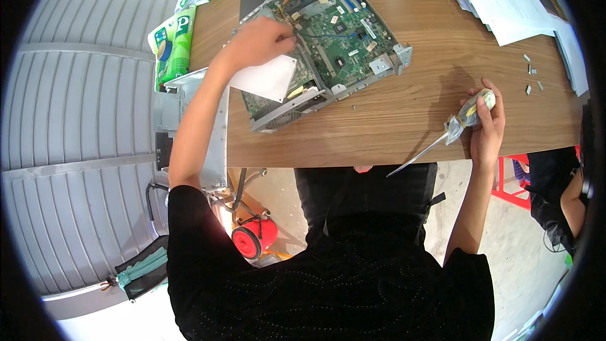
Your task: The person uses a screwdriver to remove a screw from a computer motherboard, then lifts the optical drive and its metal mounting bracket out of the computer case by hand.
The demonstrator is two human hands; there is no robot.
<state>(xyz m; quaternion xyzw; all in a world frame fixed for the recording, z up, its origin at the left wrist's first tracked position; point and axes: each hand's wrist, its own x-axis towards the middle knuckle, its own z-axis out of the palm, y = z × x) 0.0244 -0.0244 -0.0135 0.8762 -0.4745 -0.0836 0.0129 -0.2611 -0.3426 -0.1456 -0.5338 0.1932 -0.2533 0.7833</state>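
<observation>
An open metal computer chassis (271, 124) lies tilted on the desk, with a green circuit board (341, 50) inside. My left hand (262, 44) is over its left part, fingers curled near the cables (287, 9); what they pinch is hidden. A white square plate or sheet (265, 82) lies beneath that hand. My right hand (486, 123) grips a long screwdriver (429, 146) with plastic around its handle, its tip pointing down-left past the desk's front edge. A single screw (354, 107) lies near the chassis.
Wooden desk (398, 123) with papers (480, 0) and several small metal pieces (528, 88) at right. Green packs (173, 44) and a metal panel (214, 139) line the left edge. Below are a red round object (255, 237) and red stool (511, 196); another person's arm (571, 208) shows at right.
</observation>
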